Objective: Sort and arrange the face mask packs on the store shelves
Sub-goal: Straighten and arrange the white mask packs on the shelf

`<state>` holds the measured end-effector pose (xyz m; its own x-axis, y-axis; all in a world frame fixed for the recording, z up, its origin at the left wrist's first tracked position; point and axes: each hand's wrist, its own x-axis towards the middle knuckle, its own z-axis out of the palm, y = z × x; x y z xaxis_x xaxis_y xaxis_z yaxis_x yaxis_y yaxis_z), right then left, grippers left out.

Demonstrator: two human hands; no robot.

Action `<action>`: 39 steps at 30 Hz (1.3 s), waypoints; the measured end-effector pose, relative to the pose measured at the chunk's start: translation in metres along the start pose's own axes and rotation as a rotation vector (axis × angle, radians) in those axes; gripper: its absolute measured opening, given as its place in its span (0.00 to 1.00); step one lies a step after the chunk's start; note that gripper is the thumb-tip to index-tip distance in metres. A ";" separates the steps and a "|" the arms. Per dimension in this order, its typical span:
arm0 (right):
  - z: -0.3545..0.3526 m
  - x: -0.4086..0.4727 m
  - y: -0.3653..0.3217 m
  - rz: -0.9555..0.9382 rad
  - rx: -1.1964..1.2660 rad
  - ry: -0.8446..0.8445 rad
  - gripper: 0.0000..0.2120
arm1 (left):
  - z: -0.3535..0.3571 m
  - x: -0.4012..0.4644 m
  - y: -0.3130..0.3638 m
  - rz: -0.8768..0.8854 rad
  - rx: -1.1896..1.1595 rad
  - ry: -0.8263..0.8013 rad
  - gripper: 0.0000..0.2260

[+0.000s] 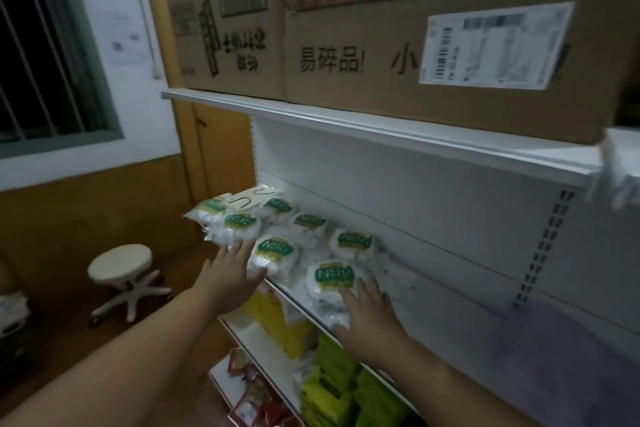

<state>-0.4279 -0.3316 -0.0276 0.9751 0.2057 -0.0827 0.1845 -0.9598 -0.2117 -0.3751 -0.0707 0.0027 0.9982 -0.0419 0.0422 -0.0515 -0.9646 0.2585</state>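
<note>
Several white face mask packs with green labels lie in a loose cluster on the left part of the white middle shelf (pixel 467 333). My left hand (pixel 230 272) is spread flat, fingers apart, against the near edge of one pack (pixel 273 253) at the shelf front. My right hand (pixel 369 308) rests palm down on another pack (pixel 330 282), fingers apart, pressing on its near side. Two flat packs with looped straps (pixel 249 199) sit at the back left of the cluster. Neither hand grips anything.
Large cardboard boxes (pixel 381 59) fill the shelf above, overhanging close to head height. Lower shelves hold yellow packs (pixel 277 322), green packs (pixel 332 378) and red items (pixel 252 392). A white stool (pixel 121 270) stands on the floor at left. The middle shelf's right part is bare.
</note>
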 end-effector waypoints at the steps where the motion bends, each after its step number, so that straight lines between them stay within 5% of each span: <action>1: 0.002 0.010 -0.007 -0.009 -0.011 0.010 0.35 | 0.000 0.005 -0.009 -0.013 -0.017 0.004 0.33; 18: 0.016 0.268 -0.091 -0.212 0.072 -0.050 0.33 | -0.031 0.165 -0.145 -0.189 -0.007 -0.060 0.32; 39: 0.035 0.508 -0.213 0.155 -0.007 0.024 0.37 | -0.020 0.416 -0.306 0.109 -0.239 -0.132 0.31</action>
<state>0.0240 -0.0158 -0.0585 0.9946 0.0507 -0.0901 0.0327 -0.9810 -0.1912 0.0558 0.2118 -0.0392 0.9809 -0.1907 -0.0394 -0.1489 -0.8646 0.4798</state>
